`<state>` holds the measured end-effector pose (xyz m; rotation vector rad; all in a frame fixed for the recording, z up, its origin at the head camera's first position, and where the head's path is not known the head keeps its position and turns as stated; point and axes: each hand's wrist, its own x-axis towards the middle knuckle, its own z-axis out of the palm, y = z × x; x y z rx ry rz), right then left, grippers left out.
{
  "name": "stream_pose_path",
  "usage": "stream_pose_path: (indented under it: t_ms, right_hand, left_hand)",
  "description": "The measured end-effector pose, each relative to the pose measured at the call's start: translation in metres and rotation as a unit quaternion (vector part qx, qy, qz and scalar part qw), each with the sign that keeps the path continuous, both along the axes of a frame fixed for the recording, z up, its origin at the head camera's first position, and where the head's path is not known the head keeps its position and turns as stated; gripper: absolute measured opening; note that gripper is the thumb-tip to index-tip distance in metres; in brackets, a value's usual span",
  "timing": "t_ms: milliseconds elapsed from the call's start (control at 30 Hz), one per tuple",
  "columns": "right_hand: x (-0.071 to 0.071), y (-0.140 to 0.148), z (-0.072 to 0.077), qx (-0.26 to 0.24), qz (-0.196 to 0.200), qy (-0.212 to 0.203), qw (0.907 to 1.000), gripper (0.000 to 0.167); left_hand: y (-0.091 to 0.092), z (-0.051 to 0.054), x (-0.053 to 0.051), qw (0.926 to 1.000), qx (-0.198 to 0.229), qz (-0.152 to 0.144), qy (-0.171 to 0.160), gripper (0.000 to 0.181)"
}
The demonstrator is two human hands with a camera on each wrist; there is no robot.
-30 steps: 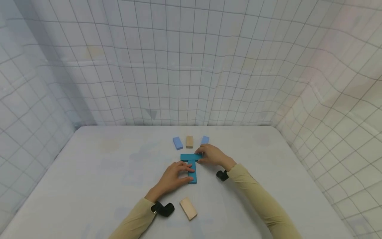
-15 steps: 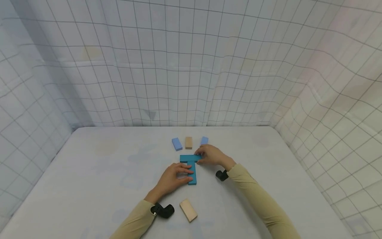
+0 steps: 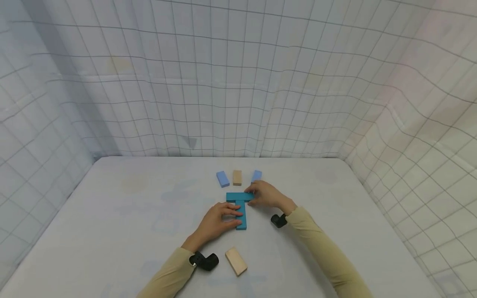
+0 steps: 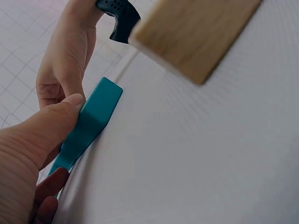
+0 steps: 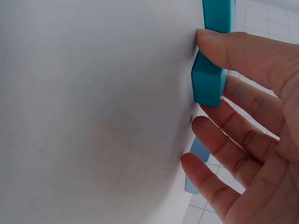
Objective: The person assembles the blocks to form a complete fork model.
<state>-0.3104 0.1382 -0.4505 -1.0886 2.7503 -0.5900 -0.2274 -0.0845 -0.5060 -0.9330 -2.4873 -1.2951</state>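
Two teal blocks lie on the white table in a T shape. My left hand [image 3: 216,222] holds the upright teal block [image 3: 243,218], thumb near its close end and fingers further up. In the left wrist view the thumb presses along this teal block [image 4: 100,102]. With thumb and fingers, my right hand [image 3: 267,195] pinches the right end of the crosswise teal block [image 3: 234,196]. The right wrist view shows the end of that crosswise block [image 5: 208,86] between thumb and index finger, the other fingers spread beyond it. The two blocks appear to touch where they meet.
Beyond the T stand a left blue block [image 3: 222,179], a wooden block [image 3: 237,178] and a right blue block [image 3: 256,175], partly behind my right hand. A nearer wooden block [image 3: 236,261] lies tilted beside my left wrist. Grid-patterned curtains [image 3: 238,103] surround the table.
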Motion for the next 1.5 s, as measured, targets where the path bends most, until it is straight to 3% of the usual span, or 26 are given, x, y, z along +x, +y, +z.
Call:
stream_pose_path:
  t_ms: [367, 567, 800, 1067, 1300, 1500]
  right_hand:
    - [0.012, 0.016, 0.0, -0.029, -0.014, -0.005, 0.9995, 0.05]
    - [0.032, 0.028, 0.0, -0.041, -0.029, 0.026, 0.9984, 0.052]
    - [0.07, 0.03, 0.0, -0.071, 0.03, 0.042, 0.9962, 0.046]
    - [0.104, 0.021, 0.006, -0.053, 0.082, 0.038, 0.9945, 0.041]
    - [0.126, 0.014, 0.002, -0.053, 0.139, 0.028, 0.9885, 0.039]
    - [0.133, 0.011, -0.003, -0.043, 0.197, 0.028, 0.979, 0.046]
  left_hand:
    - [0.002, 0.004, -0.002, 0.9999, -0.013, 0.005, -0.01, 0.025]
    - [0.001, 0.004, -0.003, 0.9998, -0.014, 0.005, -0.011, 0.026]
    - [0.0, 0.002, 0.001, 0.9996, -0.02, 0.008, -0.019, 0.027]
    - [-0.001, 0.004, 0.003, 0.9998, -0.012, 0.012, -0.003, 0.024]
    - [0.001, 0.002, 0.002, 0.9999, -0.007, 0.007, -0.006, 0.024]
    - [0.0, 0.001, 0.001, 0.9998, -0.005, 0.011, -0.017, 0.024]
